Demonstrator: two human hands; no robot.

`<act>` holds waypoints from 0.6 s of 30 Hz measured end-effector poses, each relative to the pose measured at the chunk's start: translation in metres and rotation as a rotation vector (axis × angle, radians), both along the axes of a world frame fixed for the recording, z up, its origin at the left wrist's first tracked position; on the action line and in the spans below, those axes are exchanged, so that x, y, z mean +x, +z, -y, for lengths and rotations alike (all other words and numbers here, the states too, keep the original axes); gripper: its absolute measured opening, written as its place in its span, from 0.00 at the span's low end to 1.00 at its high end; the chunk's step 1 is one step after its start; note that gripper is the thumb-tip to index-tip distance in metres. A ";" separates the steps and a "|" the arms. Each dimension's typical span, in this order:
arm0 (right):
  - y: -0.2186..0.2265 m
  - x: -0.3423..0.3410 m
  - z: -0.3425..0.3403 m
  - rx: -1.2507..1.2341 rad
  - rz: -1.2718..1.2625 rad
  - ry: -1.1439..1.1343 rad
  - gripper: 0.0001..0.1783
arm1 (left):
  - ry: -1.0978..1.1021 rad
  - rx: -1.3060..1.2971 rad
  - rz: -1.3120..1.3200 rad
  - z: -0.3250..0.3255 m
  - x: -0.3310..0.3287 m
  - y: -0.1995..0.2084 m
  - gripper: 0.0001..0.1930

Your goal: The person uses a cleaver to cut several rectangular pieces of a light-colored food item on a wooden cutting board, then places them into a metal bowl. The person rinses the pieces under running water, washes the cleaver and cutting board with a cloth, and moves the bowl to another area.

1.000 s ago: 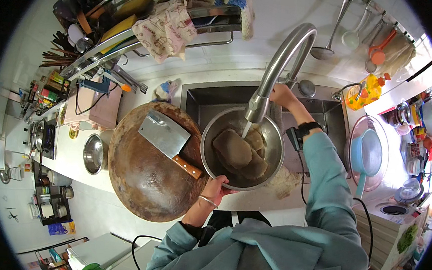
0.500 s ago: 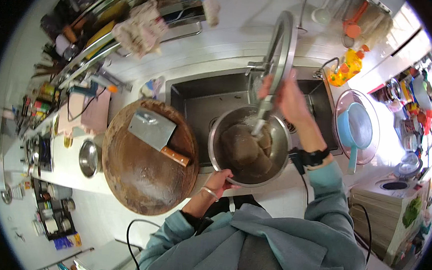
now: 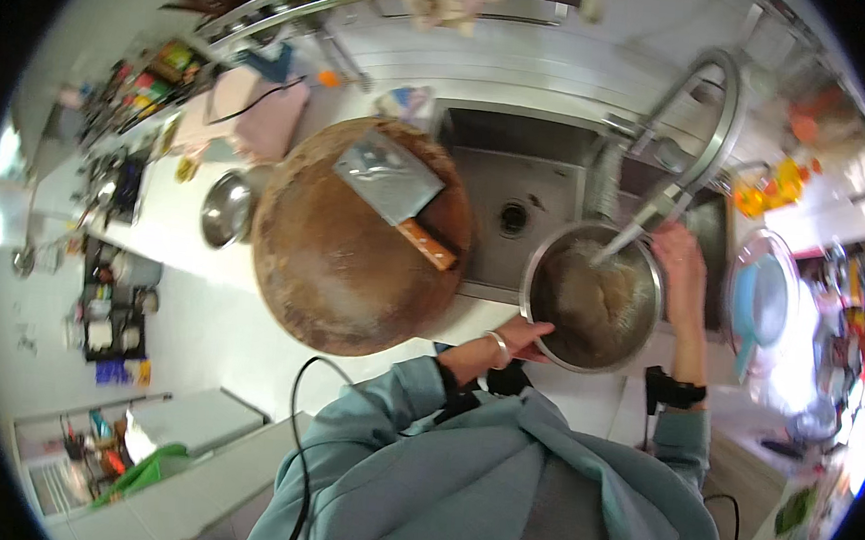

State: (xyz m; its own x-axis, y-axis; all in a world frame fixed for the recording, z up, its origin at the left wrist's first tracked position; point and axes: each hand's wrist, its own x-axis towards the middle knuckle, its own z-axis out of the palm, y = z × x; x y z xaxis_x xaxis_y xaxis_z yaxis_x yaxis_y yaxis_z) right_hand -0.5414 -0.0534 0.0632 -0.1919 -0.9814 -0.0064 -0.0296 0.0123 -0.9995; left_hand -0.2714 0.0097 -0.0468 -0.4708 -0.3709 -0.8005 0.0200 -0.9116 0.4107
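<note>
A round metal bowl (image 3: pixel 539 328) sits over the sink's front edge, holding cloudy water and submerged brownish lumps (image 3: pixel 586 299) that I cannot identify. My left hand (image 3: pixel 523 338) grips its near left rim, thumb over the edge. At the right rim is my right hand (image 3: pixel 682 262), its fingers closed against the bowl beside the spout and somewhat blurred. The tall curved faucet (image 3: pixel 732 115) points down into the bowl, and the water under its spout looks churned.
Left of the sink (image 3: pixel 479 173) lies a thick round chopping board (image 3: pixel 342 274) bearing a cleaver (image 3: pixel 389 179) with a wooden handle. Another metal bowl (image 3: pixel 228 211) stands farther left. Right of the sink are a blue long-handled strainer (image 3: pixel 760 298) and a yellow-orange bottle (image 3: pixel 771 191).
My right hand has come off the faucet and down to the bowl's right rim. The bowl has shifted right, uncovering the sink drain, and the spout has swung right. The view has also shifted.
</note>
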 end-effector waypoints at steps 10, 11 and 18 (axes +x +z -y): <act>-0.046 0.015 -0.073 0.173 -0.505 0.076 0.13 | -0.023 -0.290 0.127 0.014 0.017 0.015 0.28; -0.045 0.018 -0.076 0.193 -0.555 0.099 0.13 | -0.046 -0.321 0.168 0.014 0.020 0.016 0.29; -0.063 0.033 -0.087 0.232 -0.932 0.254 0.25 | 0.054 -0.454 0.203 0.013 0.071 0.019 0.22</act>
State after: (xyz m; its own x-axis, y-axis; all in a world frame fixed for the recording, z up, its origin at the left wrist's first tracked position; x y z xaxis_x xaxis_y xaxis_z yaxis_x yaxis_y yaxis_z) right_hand -0.5083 0.0335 0.0003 -0.0016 -0.9876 -0.1571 -0.8311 0.0887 -0.5490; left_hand -0.2002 -0.0031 -0.0277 -0.2926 -0.7227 -0.6261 -0.0598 -0.6397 0.7663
